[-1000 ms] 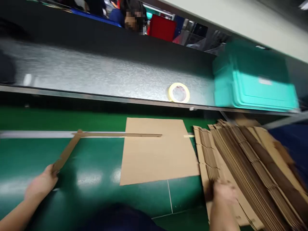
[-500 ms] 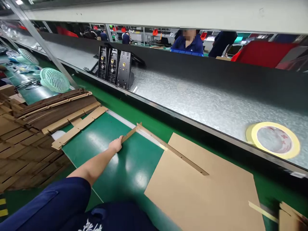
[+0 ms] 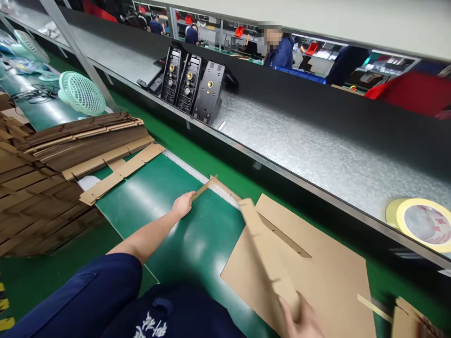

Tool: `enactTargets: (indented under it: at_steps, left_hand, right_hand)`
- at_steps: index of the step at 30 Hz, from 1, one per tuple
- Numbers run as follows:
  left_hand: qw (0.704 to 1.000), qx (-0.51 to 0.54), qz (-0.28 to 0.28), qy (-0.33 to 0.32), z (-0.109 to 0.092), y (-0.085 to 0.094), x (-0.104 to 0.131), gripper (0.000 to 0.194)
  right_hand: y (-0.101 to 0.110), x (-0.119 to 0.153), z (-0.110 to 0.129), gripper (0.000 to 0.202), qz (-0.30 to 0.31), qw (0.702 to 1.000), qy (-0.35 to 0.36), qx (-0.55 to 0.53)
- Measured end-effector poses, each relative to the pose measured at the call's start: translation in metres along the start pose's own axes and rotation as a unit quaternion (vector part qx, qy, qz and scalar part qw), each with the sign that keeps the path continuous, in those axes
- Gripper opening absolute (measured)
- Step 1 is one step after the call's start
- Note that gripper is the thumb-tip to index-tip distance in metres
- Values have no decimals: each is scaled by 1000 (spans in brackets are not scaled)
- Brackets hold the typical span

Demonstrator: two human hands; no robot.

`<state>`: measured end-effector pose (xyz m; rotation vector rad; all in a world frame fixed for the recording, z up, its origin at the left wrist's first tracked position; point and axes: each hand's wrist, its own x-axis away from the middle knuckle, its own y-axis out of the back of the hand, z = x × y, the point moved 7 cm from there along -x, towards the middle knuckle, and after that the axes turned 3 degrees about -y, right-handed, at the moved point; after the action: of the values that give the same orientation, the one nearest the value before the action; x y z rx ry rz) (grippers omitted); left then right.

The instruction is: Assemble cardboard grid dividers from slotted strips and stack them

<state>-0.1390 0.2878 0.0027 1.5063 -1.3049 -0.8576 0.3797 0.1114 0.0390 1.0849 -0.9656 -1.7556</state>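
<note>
My left hand [image 3: 183,205] is closed on the near end of a narrow cardboard strip [image 3: 202,189], which stands on edge. At its far end it meets a longer cardboard strip [image 3: 291,241], also on edge, reaching right over a flat cardboard sheet [image 3: 338,263]. Low on the right, my right hand [image 3: 303,321] grips another slotted cardboard strip [image 3: 260,237], held slanting above the sheet and partly covering the long strip. Motion blurs the right hand slightly.
Stacked cardboard strips [image 3: 91,143] lie on the left of the green table [image 3: 141,202], with a slotted strip [image 3: 123,173] beside them. The metal shelf [image 3: 303,141] behind holds black parts [image 3: 209,91] and a tape roll [image 3: 421,223]. More cardboard [image 3: 405,319] stands lower right. People work beyond.
My right hand has come into view from the lower right, holding a slotted cardboard strip above the sheet. My left hand keeps hold of its strip. The view has shifted somewhat.
</note>
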Motion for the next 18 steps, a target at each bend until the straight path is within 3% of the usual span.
enactTargets:
  at_steps: [4, 7, 10, 18]
  left_hand:
    - [1000, 28, -9, -9, 1, 0, -1, 44]
    - [999, 46, -10, 1, 3, 0, -3, 40]
    - [998, 59, -6, 29, 7, -2, -3, 41]
    - [995, 76, 3, 60, 9, -2, -2, 33]
  right_hand:
    - [-25, -7, 101, 50, -5, 988, 146, -38]
    - [-36, -21, 151, 48, -52, 972, 230, 12]
    - [-39, -36, 168, 45, -71, 955, 275, 83]
    - [-38, -56, 173, 43, -96, 929, 314, 170]
